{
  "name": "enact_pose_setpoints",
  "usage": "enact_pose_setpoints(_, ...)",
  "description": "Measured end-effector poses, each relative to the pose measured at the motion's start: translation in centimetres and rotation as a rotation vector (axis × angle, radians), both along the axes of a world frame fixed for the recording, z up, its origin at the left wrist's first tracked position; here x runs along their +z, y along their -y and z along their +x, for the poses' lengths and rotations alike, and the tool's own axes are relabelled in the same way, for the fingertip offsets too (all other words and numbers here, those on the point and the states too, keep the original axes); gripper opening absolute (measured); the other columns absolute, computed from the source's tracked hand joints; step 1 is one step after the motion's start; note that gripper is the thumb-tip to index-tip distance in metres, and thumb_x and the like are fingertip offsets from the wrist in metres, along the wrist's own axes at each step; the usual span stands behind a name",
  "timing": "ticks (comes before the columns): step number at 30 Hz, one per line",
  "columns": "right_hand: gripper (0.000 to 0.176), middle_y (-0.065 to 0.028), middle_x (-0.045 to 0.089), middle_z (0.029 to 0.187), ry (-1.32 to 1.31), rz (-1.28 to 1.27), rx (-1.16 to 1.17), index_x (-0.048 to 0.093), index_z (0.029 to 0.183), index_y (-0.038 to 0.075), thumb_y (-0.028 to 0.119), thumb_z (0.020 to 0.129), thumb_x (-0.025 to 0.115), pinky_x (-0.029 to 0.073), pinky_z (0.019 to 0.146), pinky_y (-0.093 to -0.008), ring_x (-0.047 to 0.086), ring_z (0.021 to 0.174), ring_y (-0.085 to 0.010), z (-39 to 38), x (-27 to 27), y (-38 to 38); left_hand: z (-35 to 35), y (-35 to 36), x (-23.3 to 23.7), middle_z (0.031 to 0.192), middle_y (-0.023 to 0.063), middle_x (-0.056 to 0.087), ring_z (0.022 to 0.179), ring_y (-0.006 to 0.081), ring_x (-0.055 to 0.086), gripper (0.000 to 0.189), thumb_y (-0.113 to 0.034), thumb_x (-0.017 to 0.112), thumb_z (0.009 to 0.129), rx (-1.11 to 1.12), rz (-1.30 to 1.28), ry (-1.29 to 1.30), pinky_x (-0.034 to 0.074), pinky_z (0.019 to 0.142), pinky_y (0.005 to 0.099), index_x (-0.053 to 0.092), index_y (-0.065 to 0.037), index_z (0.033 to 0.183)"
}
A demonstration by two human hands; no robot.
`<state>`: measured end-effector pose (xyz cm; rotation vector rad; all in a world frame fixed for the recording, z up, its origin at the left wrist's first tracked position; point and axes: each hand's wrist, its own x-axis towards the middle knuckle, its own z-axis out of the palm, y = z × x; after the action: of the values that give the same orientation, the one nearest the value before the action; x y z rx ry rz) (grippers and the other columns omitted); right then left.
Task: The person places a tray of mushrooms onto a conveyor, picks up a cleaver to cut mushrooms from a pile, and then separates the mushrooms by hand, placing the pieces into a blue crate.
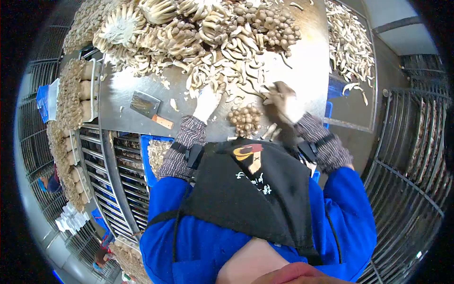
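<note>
My left hand, in a white glove, touches the near edge of the loose mushroom pile on the metal table, its fingers closed around something too small to make out. My right hand, also gloved, is at the right side of the pile beside loose stems; its fingers are blurred. Between my hands and closer to my apron lies a small cluster of round brown caps. A cleaver with a wooden handle rests on the table left of my left hand. Big mushroom clumps are heaped at the back.
Right of the metal table, a container of loose mushrooms stands beyond the edge. Blue crate sits below the near left edge. Racks stand at the right, mushroom bottles at the left. Parts of other people show at lower left.
</note>
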<state>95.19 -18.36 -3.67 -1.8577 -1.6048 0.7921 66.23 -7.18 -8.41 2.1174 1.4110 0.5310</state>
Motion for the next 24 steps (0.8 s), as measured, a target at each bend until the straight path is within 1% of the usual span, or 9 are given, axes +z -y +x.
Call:
enact_pose_setpoints(5, 0.035, -0.0216, 0.065, 0.109, 0.008, 0.179, -0.655, 0.055, 0.124, 0.0, 0.019, 0.096, 0.062, 0.051, 0.086, -0.0397, 0.064, 0.097, -0.0334, 10.2, -8.5, 16.7, -3.2, 2.4, -3.5, 0.079, 0.0261, 0.065, 0.082, 0.0419, 0.065, 0.048, -0.047, 0.057, 0.096, -0.057, -0.174, -0.145, 0.052, 0.07, 0.0496, 0.061, 0.001, 0.101)
enact_pose_setpoints(7, 0.035, -0.022, 0.064, 0.11, 0.557, -0.04, -0.698, 0.059, 0.121, 0.001, 0.018, 0.092, 0.065, 0.048, 0.091, -0.0445, 0.061, 0.102, -0.0379, 12.3, -7.5, 21.1, -4.6, 3.5, -5.5, 0.083, 0.025, 0.066, 0.078, 0.0372, 0.067, 0.04, -0.038, 0.059, 0.096, -0.065, -0.214, -0.174, 0.052, 0.067, 0.0473, 0.06, 0.001, 0.105)
enact_pose_setpoints(9, 0.032, -0.0212, 0.064, 0.107, 0.796, 0.07, -0.752, 0.061, 0.117, 0.0, 0.019, 0.092, 0.064, 0.047, 0.089, -0.0469, 0.06, 0.099, -0.0408, 12.1, -8.3, 22.5, -5.4, 4.5, -6.7, 0.088, 0.0166, 0.068, 0.076, 0.0252, 0.067, 0.03, -0.025, 0.059, 0.096, 0.027, -0.626, 0.376, 0.053, 0.064, 0.0401, 0.058, 0.001, 0.111)
enact_pose_setpoints(12, 0.032, -0.024, 0.063, 0.109, 0.47, 0.166, -0.321, 0.061, 0.116, -0.001, 0.02, 0.092, 0.063, 0.048, 0.09, -0.0476, 0.061, 0.103, -0.0408, 7.9, -6.7, 18.7, -3.1, 6.4, 2.6, 0.1, 0.0056, 0.064, 0.087, 0.0146, 0.061, 0.032, -0.014, 0.059, 0.093, 0.006, -0.825, 0.322, 0.053, 0.074, 0.0301, 0.053, 0.003, 0.12)
enact_pose_setpoints(15, 0.058, -0.0275, 0.059, 0.126, -0.141, -0.223, -0.024, 0.042, 0.141, 0.001, 0.029, 0.094, 0.062, 0.047, 0.1, -0.0436, 0.058, 0.12, -0.0387, 0.8, -5.5, 11.7, -4.3, 8.0, -6.8, 0.111, 0.0071, 0.066, 0.102, 0.0138, 0.062, 0.057, -0.007, 0.068, 0.086, -0.164, -0.88, 0.523, 0.052, 0.091, 0.0269, 0.044, 0.003, 0.138)
enact_pose_setpoints(17, 0.069, -0.0286, 0.056, 0.133, -0.224, -0.153, 0.198, 0.033, 0.149, 0.005, 0.035, 0.094, 0.062, 0.045, 0.104, -0.0424, 0.055, 0.124, -0.0382, -3.0, -8.2, 6.8, -0.5, 8.8, -2.6, 0.119, 0.0071, 0.064, 0.107, 0.0157, 0.063, 0.055, -0.003, 0.064, 0.088, -0.175, -1.019, 0.813, 0.053, 0.093, 0.0278, 0.044, 0.0, 0.139)
enact_pose_setpoints(20, 0.078, -0.021, 0.051, 0.142, -0.568, -0.35, 0.209, 0.024, 0.153, 0.009, 0.037, 0.093, 0.065, 0.046, 0.103, -0.0412, 0.054, 0.126, -0.0332, -5.7, -2.8, 1.6, 0.4, 7.4, -3.2, 0.126, 0.0077, 0.062, 0.11, 0.0171, 0.063, 0.05, -0.001, 0.059, 0.089, 0.008, -1.178, 0.868, 0.055, 0.09, 0.0304, 0.047, -0.003, 0.137)
enact_pose_setpoints(21, 0.077, -0.0162, 0.052, 0.14, -1.219, -0.419, 0.077, 0.028, 0.152, 0.008, 0.033, 0.091, 0.069, 0.047, 0.1, -0.0389, 0.054, 0.126, -0.0263, -6.8, -1.4, 1.0, 0.9, 7.1, -2.8, 0.124, 0.0077, 0.063, 0.107, 0.017, 0.064, 0.049, 0.0, 0.06, 0.088, 0.033, -1.171, 0.998, 0.058, 0.086, 0.0329, 0.05, -0.007, 0.135)
enact_pose_setpoints(24, 0.068, -0.0135, 0.058, 0.13, -1.355, -0.408, 0.089, 0.035, 0.145, 0.005, 0.026, 0.091, 0.071, 0.05, 0.094, -0.0369, 0.057, 0.118, -0.0223, -6.7, 1.3, 0.3, 1.3, 7.3, -3.2, 0.122, 0.01, 0.063, 0.101, 0.022, 0.067, 0.043, -0.016, 0.059, 0.095, 0.062, -1.126, 1.19, 0.06, 0.078, 0.0354, 0.049, -0.008, 0.136)
